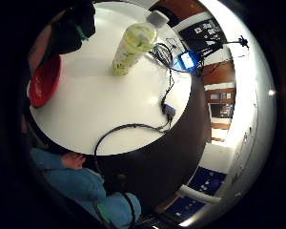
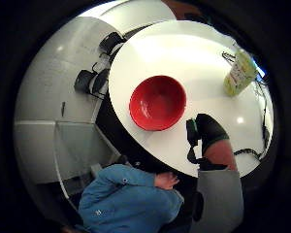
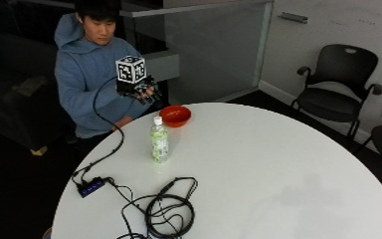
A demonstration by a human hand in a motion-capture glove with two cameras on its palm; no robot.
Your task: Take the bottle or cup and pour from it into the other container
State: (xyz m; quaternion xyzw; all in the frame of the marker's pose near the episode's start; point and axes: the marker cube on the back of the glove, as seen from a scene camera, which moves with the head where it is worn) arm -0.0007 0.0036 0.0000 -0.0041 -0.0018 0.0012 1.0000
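Observation:
A clear bottle (image 3: 159, 142) with a white cap and a green label stands upright on the round white table (image 3: 277, 174). It also shows in both palm views (image 1: 133, 45) (image 2: 240, 73). A red bowl (image 3: 175, 115) (image 2: 157, 103) (image 1: 44, 81) sits near the table edge in front of the person. My gloved right hand (image 3: 138, 89) hangs in the air above that edge, just beside the bowl and well short of the bottle. Its fingers are relaxed and hold nothing. The gloved thumb (image 2: 208, 131) shows over the table.
A coil of black cable (image 3: 168, 209) and a small hub (image 3: 89, 187) lie on the near side of the table. The person's bare hand (image 2: 166, 180) rests low by their lap. Black chairs (image 3: 340, 94) stand behind the table.

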